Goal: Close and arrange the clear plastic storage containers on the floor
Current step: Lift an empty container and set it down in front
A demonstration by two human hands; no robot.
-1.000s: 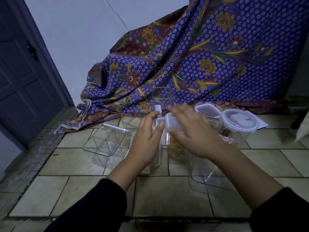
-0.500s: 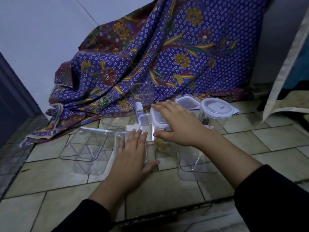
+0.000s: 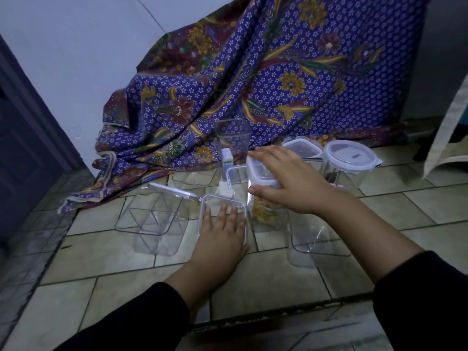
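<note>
Several clear plastic containers stand on the tiled floor. My right hand (image 3: 293, 181) grips the top of a tall lidded container (image 3: 263, 178) with yellowish contents, fingers over its lid and thumb on its side. My left hand (image 3: 220, 236) lies flat, fingers apart, on a clear square lid (image 3: 210, 203) just left of that container. A divided open container (image 3: 152, 219) sits further left, and an open empty container (image 3: 314, 239) sits under my right forearm. At the back are a tall open container (image 3: 231, 138), a small square lidded container (image 3: 302, 148) and a round lidded container (image 3: 349, 160).
A purple patterned cloth (image 3: 253, 79) hangs down the wall and spills onto the floor behind the containers. A dark door (image 3: 22, 148) stands at the left. A loose lid (image 3: 235, 173) and a small white box (image 3: 227, 158) lie among the containers. Pale fabric (image 3: 448, 138) hangs at the right.
My left hand dropped from beside the tall container to lie flat on the square lid. My right hand stays on the tall container's top. The camera view shifted right.
</note>
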